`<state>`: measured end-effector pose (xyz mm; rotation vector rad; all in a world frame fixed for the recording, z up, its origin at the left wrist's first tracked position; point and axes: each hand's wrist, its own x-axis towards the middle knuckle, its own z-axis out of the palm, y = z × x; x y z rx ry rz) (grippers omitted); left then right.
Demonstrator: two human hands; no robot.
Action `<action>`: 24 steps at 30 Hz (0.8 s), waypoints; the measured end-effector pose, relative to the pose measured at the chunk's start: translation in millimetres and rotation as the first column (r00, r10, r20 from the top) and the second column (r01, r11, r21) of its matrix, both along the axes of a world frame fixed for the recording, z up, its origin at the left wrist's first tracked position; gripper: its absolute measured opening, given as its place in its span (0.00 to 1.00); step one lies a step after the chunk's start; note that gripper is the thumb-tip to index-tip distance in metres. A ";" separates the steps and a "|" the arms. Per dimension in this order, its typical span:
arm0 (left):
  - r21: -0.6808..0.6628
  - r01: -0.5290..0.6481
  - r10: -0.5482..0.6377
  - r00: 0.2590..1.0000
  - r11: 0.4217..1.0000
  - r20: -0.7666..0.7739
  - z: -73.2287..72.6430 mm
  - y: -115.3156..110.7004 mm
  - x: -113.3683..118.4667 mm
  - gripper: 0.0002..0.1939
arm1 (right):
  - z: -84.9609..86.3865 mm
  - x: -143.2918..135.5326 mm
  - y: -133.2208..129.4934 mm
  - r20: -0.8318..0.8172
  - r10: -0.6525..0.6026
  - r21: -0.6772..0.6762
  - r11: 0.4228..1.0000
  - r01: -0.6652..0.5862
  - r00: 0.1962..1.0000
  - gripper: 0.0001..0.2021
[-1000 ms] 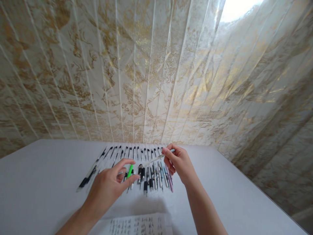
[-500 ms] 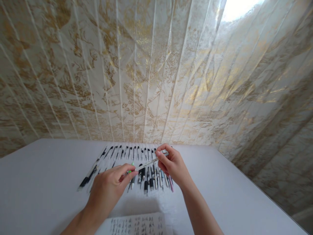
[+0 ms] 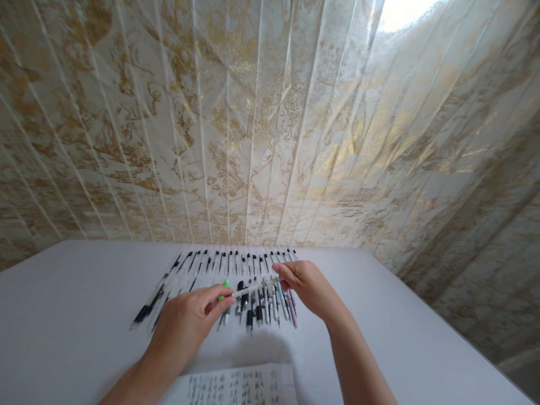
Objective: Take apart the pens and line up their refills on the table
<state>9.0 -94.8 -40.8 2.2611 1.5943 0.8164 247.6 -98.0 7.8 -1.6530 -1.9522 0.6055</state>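
A thin, whitish pen-like tube (image 3: 253, 289) is held nearly level above the table, between my two hands. My left hand (image 3: 196, 315) pinches its left end between thumb and fingertips. At the right end, the thumb and fingers of my right hand (image 3: 301, 281) are closed on it. Below and behind the tube, many pens and pen parts lie on the white table, some partly hidden by my hands. A green piece (image 3: 225, 283) shows just behind my left fingertips.
A row of black-tipped refills (image 3: 230, 262) spans the table's back. Long dark-ended pens (image 3: 143, 312) lie slanted at the left. White and pink pens (image 3: 292, 309) lie right of centre. Handwritten paper (image 3: 240, 385) sits at the front edge. Gold-patterned curtain (image 3: 236, 140) hangs behind the table (image 3: 405, 332).
My right hand has lowered and turned palm-down, so the tube lies flatter than before. More of the back row shows at the right. My left hand has barely moved.
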 end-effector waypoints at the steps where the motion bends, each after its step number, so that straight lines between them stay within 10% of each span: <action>1: -0.006 0.006 -0.006 1.000 1.000 -0.001 -0.2 0.3 0.5 0.15 | 0.1 1.4 -0.1 0.005 0.036 0.010 0.999 -0.036 0.999 0.22; 5: -0.062 0.012 -0.013 1.000 0.998 -0.020 -1.3 1.4 2.1 0.18 | -0.3 8.8 -1.4 -0.110 0.187 0.004 0.982 -0.188 0.976 0.09; 11: -0.118 0.008 -0.017 0.998 0.993 -0.068 -2.1 -0.2 3.3 0.18 | -6.0 8.6 2.5 0.038 0.072 -0.103 0.992 -0.067 0.997 0.24; 24: -0.178 0.011 -0.024 0.997 0.984 -0.073 -2.6 -0.3 8.5 0.19 | -13.8 14.8 8.8 -0.202 0.182 -0.128 0.969 -0.210 0.962 0.10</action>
